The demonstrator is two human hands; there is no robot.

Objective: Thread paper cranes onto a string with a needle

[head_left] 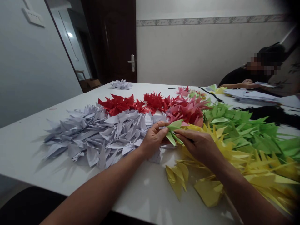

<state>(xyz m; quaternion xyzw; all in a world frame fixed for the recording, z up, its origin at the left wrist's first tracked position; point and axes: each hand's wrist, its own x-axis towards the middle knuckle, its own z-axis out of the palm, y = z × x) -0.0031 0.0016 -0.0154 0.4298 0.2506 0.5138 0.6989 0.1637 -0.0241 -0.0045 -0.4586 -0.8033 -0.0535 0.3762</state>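
A folded green paper piece [174, 129] is held between my two hands above the middle of the table. My left hand [154, 137] pinches its left side between thumb and fingers. From the right, my right hand [199, 143] closes its fingertips on the lower part of the same piece. A big heap of white folded papers [93, 134] lies left of my hands. Yellow folded papers [253, 168] spread under and beside my right forearm, with green ones [248, 125] behind them. Red [119, 104] and pink folded papers [187, 109] lie beyond my hands.
A person [243, 76] in dark clothing sits at the far right, holding paper. Stacked white sheets [253, 95] and a black item [272, 114] lie on the table's right side. A small white pile [121, 84] sits near the far edge of the table [58, 107].
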